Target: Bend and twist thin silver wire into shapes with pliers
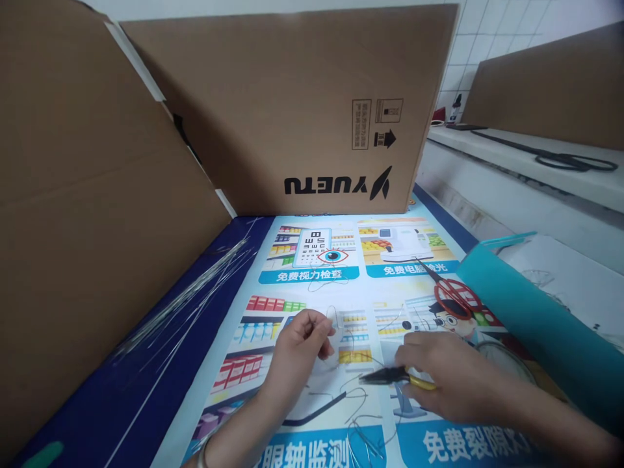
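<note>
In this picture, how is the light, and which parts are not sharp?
Head view: the left cardboard is dim, while the upper-right tiles look pale and hazy; head view: the right hand looks slightly blurred, the print crisper; head view: the edges seem stretched, as by a wide lens.

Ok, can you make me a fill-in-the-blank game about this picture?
1. The right hand holds pliers with a ____ handle.
2. The scissors lying on the printed sheet have ____ handles.
3. To the left of the left hand, long pale wires lie on a dark ____ surface.

Missing words: yellow; red; blue.
</note>
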Motion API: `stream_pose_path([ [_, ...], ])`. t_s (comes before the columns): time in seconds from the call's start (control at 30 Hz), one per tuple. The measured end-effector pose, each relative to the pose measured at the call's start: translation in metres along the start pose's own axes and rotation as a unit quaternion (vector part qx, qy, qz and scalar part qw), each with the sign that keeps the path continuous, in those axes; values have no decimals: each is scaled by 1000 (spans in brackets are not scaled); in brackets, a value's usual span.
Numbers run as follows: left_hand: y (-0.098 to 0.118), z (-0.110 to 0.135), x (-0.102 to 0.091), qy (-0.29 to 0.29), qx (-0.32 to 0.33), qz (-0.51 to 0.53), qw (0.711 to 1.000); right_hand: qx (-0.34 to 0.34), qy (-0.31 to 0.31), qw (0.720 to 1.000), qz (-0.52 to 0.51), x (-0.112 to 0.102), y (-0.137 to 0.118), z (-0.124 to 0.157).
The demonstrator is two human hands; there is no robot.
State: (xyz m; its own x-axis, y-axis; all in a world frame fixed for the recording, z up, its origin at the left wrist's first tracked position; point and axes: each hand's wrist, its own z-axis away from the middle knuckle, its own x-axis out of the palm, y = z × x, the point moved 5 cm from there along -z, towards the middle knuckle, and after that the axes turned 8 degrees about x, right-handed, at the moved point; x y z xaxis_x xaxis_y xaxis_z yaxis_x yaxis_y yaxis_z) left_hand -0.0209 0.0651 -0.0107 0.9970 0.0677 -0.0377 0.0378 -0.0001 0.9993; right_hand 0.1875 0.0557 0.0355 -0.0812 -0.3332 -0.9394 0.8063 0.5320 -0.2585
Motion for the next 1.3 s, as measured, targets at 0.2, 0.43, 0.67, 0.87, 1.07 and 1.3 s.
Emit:
stream_pose_path([
  [0.2, -3, -1, -6, 63, 15, 34, 997, -36, -10, 997, 71, 5, -8, 11],
  [0.43, -7, -4, -5, 56, 13, 49, 997, -27, -11, 998, 53, 20, -24, 1],
  [0.67, -5, -5, -8, 73, 40, 54, 995, -25, -23, 997, 64, 21, -43, -11],
  [0.87, -5, -6, -8, 69, 48, 79, 993, 23, -6, 996, 84, 3, -20, -6],
  [1.07, -7, -7, -10, 75, 45, 91, 992, 20, 10, 992, 125, -3, -6, 4],
  [1.3, -8, -6, -9, 73, 36, 89, 993, -7, 31, 991, 133, 2, -9, 2],
])
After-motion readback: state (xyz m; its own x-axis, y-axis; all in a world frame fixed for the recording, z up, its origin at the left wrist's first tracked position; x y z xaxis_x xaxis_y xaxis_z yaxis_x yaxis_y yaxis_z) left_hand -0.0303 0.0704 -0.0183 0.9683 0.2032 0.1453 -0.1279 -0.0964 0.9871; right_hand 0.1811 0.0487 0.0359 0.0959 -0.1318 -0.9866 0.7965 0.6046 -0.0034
